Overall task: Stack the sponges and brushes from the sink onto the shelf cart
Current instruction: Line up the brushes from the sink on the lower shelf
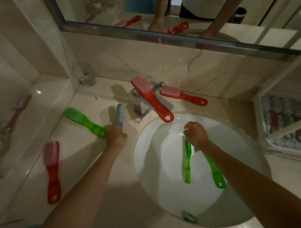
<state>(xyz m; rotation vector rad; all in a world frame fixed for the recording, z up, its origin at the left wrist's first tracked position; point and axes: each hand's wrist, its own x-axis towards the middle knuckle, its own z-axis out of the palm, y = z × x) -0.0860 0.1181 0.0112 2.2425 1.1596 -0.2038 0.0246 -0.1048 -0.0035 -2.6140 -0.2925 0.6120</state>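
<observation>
Right hand [196, 134] around green brushes [186, 164], left hand [116, 137] around blue brush [121, 115].

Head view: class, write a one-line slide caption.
Left hand holds a blue brush; right hand grips two green brushes in the sink.

Both your forearms reach forward, bare, well apart. Your left hand [116, 137] is fisted and grips a blue brush [121, 115], which stands upright out of it. Your right hand [196, 134] is knuckles up, fingers curled down round the heads of two green brushes [186, 163].
</observation>
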